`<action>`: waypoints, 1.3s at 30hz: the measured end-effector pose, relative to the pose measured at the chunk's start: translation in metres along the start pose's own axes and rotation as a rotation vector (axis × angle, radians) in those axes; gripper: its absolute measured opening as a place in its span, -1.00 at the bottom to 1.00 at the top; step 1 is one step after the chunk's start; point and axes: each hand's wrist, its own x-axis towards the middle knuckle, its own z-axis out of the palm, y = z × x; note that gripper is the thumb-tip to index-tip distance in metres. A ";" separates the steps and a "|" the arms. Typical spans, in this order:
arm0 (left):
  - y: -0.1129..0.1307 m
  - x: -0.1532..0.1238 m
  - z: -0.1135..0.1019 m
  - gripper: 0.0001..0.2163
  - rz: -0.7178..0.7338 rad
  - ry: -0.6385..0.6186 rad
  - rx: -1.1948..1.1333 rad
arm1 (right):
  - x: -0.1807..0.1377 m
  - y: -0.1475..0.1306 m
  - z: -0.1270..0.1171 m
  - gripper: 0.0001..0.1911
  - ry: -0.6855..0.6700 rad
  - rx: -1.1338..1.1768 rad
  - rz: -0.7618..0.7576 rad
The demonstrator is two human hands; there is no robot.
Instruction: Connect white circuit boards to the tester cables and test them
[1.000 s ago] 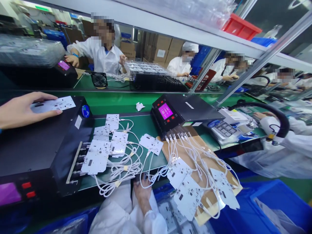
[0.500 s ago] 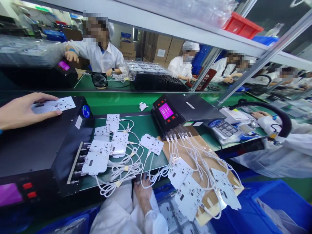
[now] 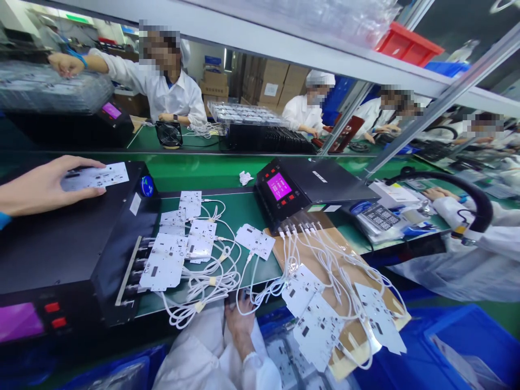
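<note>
My left hand (image 3: 60, 181) reaches in from the left edge, thumb and fingers gripping the sides of a white circuit board (image 3: 101, 176) above a black tester box (image 3: 65, 233). My right hand (image 3: 240, 319) is low in the middle, near my lap by the green bench's front edge; its fingers are mostly hidden there. Between the hands, several white boards, one of them a large circuit board (image 3: 163, 265), are joined to white cables (image 3: 211, 287). Another wired board (image 3: 255, 241) lies on its own to the right.
A second black tester (image 3: 320, 179) with a lit screen feeds cables to boards on a cardboard sheet (image 3: 349, 325). A blue bin (image 3: 479, 336) stands lower right. Metal posts and a shelf (image 3: 260, 35) cross overhead. A co-worker's hand (image 3: 67, 64) is over stacked clear trays, beyond.
The co-worker opposite has stretched an arm left over the stacked trays. My view has shifted slightly; my left hand still holds the circuit board and my right hand stays low.
</note>
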 end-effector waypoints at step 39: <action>-0.015 0.005 0.009 -0.26 -0.101 0.115 0.003 | 0.004 0.003 -0.003 -0.34 -0.094 0.028 0.003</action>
